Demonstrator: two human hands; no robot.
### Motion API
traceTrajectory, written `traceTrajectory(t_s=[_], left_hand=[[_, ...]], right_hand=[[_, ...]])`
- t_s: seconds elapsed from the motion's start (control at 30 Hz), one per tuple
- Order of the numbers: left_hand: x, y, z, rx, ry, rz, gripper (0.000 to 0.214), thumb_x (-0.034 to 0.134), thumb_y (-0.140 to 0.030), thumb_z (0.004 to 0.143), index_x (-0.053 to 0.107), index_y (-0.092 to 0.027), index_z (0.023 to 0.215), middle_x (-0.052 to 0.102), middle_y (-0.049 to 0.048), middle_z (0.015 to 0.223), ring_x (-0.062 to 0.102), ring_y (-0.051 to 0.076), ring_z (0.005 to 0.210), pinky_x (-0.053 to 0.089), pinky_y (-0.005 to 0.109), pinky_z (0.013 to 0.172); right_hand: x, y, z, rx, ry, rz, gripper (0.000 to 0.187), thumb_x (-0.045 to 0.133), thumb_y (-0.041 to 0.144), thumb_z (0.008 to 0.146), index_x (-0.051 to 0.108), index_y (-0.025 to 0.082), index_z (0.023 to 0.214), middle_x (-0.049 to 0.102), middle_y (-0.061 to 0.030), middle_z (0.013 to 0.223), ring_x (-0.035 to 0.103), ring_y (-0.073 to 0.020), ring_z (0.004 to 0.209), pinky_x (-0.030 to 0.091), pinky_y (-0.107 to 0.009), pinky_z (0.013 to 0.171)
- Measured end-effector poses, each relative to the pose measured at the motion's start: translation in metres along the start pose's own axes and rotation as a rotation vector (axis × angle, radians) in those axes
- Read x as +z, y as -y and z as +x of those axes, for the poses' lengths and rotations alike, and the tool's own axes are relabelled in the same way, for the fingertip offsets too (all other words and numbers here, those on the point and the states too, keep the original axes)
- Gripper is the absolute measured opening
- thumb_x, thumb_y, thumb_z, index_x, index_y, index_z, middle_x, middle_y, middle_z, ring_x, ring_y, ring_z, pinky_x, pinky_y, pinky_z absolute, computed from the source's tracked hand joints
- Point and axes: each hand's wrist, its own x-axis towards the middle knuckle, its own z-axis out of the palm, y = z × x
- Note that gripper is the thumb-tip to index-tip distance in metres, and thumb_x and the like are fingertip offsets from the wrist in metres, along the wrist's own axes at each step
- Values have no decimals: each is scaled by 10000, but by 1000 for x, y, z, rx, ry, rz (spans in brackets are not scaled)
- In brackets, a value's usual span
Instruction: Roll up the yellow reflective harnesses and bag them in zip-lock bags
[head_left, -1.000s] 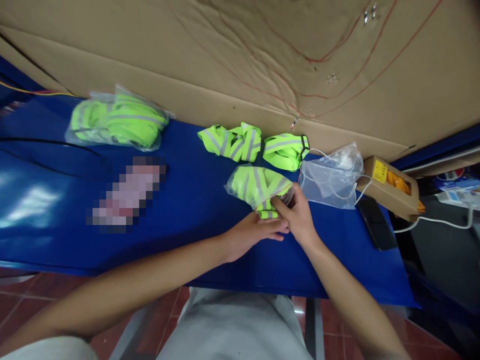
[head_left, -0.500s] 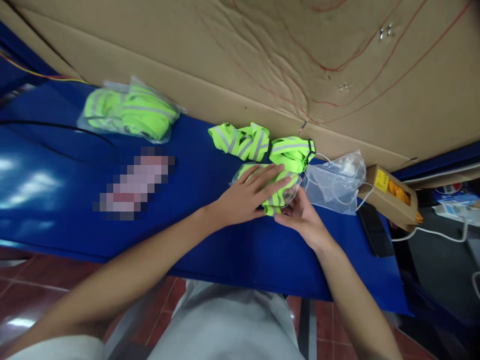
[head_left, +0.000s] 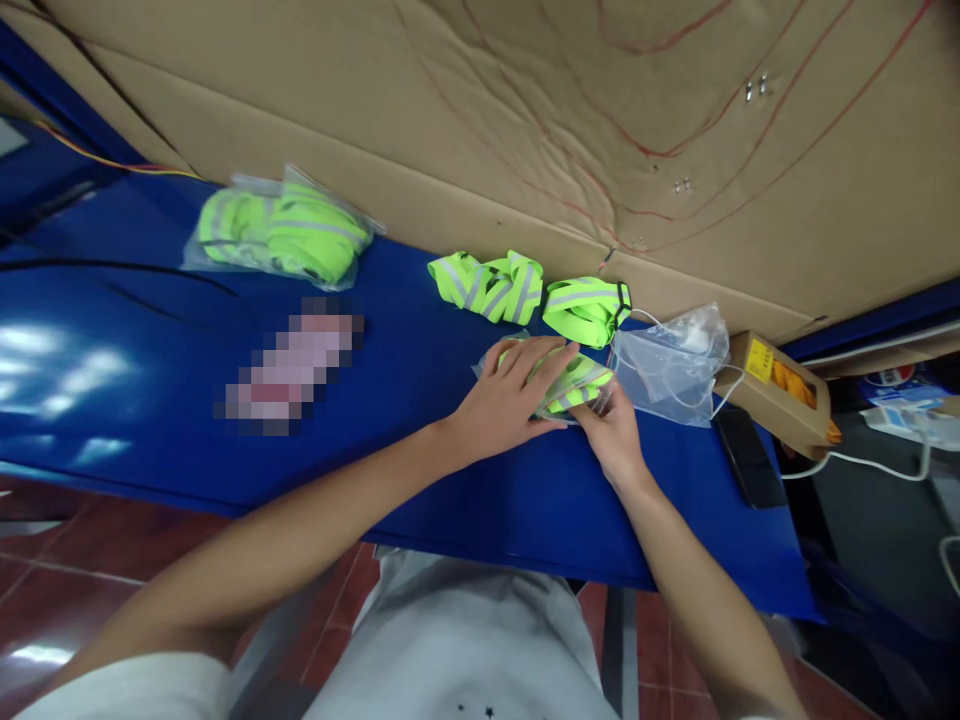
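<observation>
A neon-yellow reflective strap (head_left: pixel 592 377) with grey stripes lies folded inside a clear plastic bag (head_left: pixel 609 396) on the blue table. My left hand (head_left: pixel 510 395) grips the bagged strap from above, its fingers curved over the top and covering much of it. At the bag's right end, my right hand (head_left: pixel 616 432) holds the edge, with the thumb at the near side of the opening and the other fingers partly hidden behind the plastic. Just beyond the hands rest two loose strap bundles, a crumpled one (head_left: pixel 491 287) and a coiled one (head_left: pixel 587 309) with a black buckle.
Further left sits a larger bag of reflective straps (head_left: pixel 289 232). A blurred-out pinkish item (head_left: pixel 296 368) lies on the table (head_left: pixel 420 490). To the right are an empty clear bag (head_left: pixel 667 370), a black phone (head_left: pixel 748 458), a cardboard box (head_left: pixel 787 390) and a white cable. Cardboard (head_left: pixel 337 130) lines the back.
The strap's near end, which stuck out of the bag, is now tucked in between my hands. My right thumb has moved in against the bag's edge. The view has shifted slightly.
</observation>
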Motion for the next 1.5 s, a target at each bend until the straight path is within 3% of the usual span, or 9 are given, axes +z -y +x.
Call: traceTrajectory(t_s=[0.27, 0.43, 0.6, 0.83, 0.97, 1.13, 1.27, 1.4, 1.5], left_hand=[[-3, 13, 1, 26, 61, -133, 925, 807, -455, 850, 361, -215, 1624, 388, 190, 1666, 332, 394, 1558, 94, 535, 1290], [2, 20, 2, 87, 147, -141, 919, 788, -325, 868, 311, -214, 1645, 324, 172, 1700, 284, 369, 1586, 115, 523, 1292], [6, 17, 2, 131, 183, -211, 788, 742, -218, 892, 403, -232, 1604, 423, 148, 1653, 348, 342, 1564, 126, 528, 1297], [1, 3, 5, 157, 156, -256, 679, 740, -226, 911, 500, -227, 1546, 486, 154, 1612, 437, 328, 1517, 161, 527, 1303], [-7, 6, 6, 70, 71, -260, 803, 896, -387, 756, 578, -266, 1484, 509, 131, 1600, 423, 370, 1514, 92, 554, 1314], [-25, -7, 2, -151, -47, -622, 834, 948, -398, 673, 617, -284, 1429, 672, 115, 1421, 595, 368, 1355, 369, 519, 1221], [-44, -27, 3, -345, 14, -1158, 826, 865, -307, 799, 476, -278, 1527, 725, 120, 1321, 705, 318, 1201, 545, 444, 1021], [-39, -29, 6, -455, 111, -1415, 529, 878, -384, 783, 706, -205, 1250, 748, 111, 1261, 690, 300, 1210, 526, 384, 1023], [-27, -25, 7, -588, 84, -1543, 563, 918, -406, 735, 709, -225, 1225, 724, 96, 1316, 668, 279, 1233, 506, 362, 1028]], right_hand=[[-41, 31, -3, 23, 484, -72, 863, 920, 282, 683, 425, 305, 1390, 687, -48, 1266, 680, -221, 1131, 562, -381, 943], [-22, 21, -4, -33, 189, -181, 606, 871, 405, 728, 469, 272, 1162, 683, 39, 877, 678, -190, 761, 560, -347, 732], [5, 8, -10, -61, 16, -402, 469, 828, 376, 702, 486, 262, 1002, 691, 29, 845, 693, -237, 762, 503, -322, 654], [13, 8, -6, 35, 16, -167, 304, 763, 354, 715, 552, 250, 907, 686, 8, 761, 689, -244, 749, 530, -340, 658], [3, 24, -8, 135, 158, 24, 334, 711, 507, 819, 521, 245, 903, 673, 38, 652, 651, -191, 537, 550, -333, 548], [-42, 57, -14, 36, 522, 158, 361, 768, 463, 890, 566, 277, 1125, 766, -25, 964, 738, -203, 803, 589, -364, 758], [-64, 67, -19, -217, 362, -17, 593, 869, 370, 816, 572, 337, 1329, 670, -47, 1253, 658, -236, 1120, 536, -393, 987], [-56, 57, -24, -198, 432, -27, 335, 745, 331, 934, 620, 341, 1245, 675, -19, 1029, 666, -205, 925, 563, -358, 845], [-54, 51, -24, -265, 379, -56, 544, 757, 290, 920, 524, 396, 1400, 635, -22, 1107, 637, -194, 894, 559, -350, 802]])
